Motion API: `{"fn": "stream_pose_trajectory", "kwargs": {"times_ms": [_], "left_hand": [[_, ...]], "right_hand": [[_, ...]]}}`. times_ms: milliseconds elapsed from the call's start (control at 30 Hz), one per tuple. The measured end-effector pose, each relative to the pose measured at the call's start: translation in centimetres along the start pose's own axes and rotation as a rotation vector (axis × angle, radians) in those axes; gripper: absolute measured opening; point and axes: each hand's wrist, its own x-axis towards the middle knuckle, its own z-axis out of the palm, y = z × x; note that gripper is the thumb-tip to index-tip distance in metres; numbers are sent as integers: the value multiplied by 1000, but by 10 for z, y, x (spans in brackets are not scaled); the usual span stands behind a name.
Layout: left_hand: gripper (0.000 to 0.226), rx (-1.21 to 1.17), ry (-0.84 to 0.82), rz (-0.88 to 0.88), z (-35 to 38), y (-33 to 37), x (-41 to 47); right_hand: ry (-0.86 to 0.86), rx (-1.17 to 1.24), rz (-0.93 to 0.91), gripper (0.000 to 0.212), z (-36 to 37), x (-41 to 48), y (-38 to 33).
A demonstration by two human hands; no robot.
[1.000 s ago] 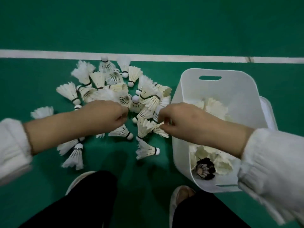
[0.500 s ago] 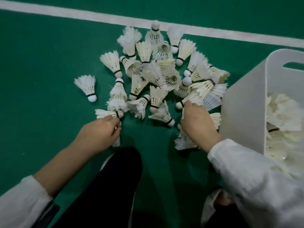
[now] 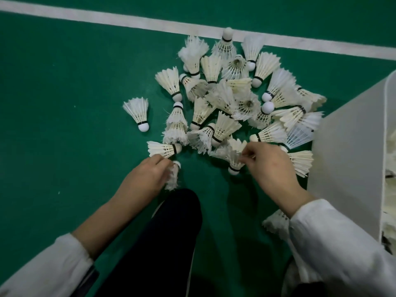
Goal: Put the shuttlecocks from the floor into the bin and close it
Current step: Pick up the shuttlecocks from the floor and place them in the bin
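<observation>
**Shuttlecock pickup well short of done: a big pile on the floor, bin partly filled and open**

Seen from above, a person crouches over a green court floor [image 3: 64,103] crossed by a white line [image 3: 107,16] at the top.

Furthest left, beyond the left hand's fingers, a lone shuttlecock [image 3: 138,113] lies apart from the rest, cork toward the viewer. The left hand [image 3: 145,179] is curled over, its fingers [image 3: 159,162] closed around a worn shuttlecock [image 3: 173,176] whose feathers stick out beside the knuckles. Just past those fingertips lies another shuttlecock [image 3: 164,148] on its side, touching or nearly touching them.

Ahead of both hands spreads the main pile of shuttlecocks [image 3: 231,91], some two dozen or more, overlapping, reaching up to the white line.

The right hand [image 3: 270,168] pinches the feather skirt of a shuttlecock [image 3: 232,156] at the near edge of the pile, fingers [image 3: 249,152] closed on it; it appears not yet lifted clear. To the right of that hand another shuttlecock [image 3: 300,162] lies against the bin wall, and one more [image 3: 276,225] shows below the right sleeve.

At the far right stands the white bin [image 3: 347,157], cut off by the frame. Pale feathers show inside, so some shuttlecocks are already in. No lid is visible.

Judged from this, most of the collecting remains, and closing the bin comes after that.
</observation>
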Motion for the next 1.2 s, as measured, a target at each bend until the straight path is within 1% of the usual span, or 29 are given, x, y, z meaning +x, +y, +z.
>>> {"fn": "stream_pose_trajectory", "kwargs": {"times_ms": [67, 133, 167, 233, 300, 400, 467, 533, 567, 667, 800, 867, 933, 1000, 1067, 1133, 1200], "left_hand": [[19, -130, 88, -46, -6, 11, 7], [23, -222, 76, -95, -9, 22, 16], [23, -241, 46, -110, -9, 27, 20], [14, -226, 11, -129, -9, 37, 26], [16, -224, 10, -180, -9, 42, 23], [14, -275, 101, -270, -6, 35, 3], [12, -279, 142, -376, -6, 25, -11], [9, -334, 119, -502, -4, 15, -15], [8, -381, 110, -531, -1, 10, -15], [3, -500, 137, -522, 10, 5, -6], [14, -669, 214, -549, 16, 8, 2], [17, -704, 250, -543, 13, 9, 2], [20, -724, 259, -530, 7, 13, -1], [21, -805, 245, -517, -3, 19, -6], [19, -800, 229, -452, -16, 27, -11], [12, -717, 197, -329, -34, 41, -9], [11, -640, 165, -188, -58, 62, 0]], "right_hand": [[-16, 1, 17, 8, -4, -2, 1], [9, 17, 11, 8, -8, -6, 3], [30, 22, 9, 9, -10, -8, 4], [69, 7, 16, 8, -11, -12, 9], [85, -4, 26, 7, -10, -15, 13], [68, -4, 21, 8, -7, -17, 15], [57, -18, 9, 10, -6, -17, 14], [55, -35, -4, 12, -6, -15, 11], [55, -40, -12, 12, -5, -14, 10], [45, -43, -28, 11, -4, -14, 8], [41, -35, -21, 8, -2, -17, 10], [44, -34, -20, 8, 0, -17, 11], [43, -39, -34, 8, 1, -18, 12], [47, -35, -62, 9, -5, -18, 11], [61, -8, -81, 10, -20, -16, 9], [87, 9, -107, 11, -47, -13, 7], [105, -8, -157, 11, -81, -14, 8]]}}
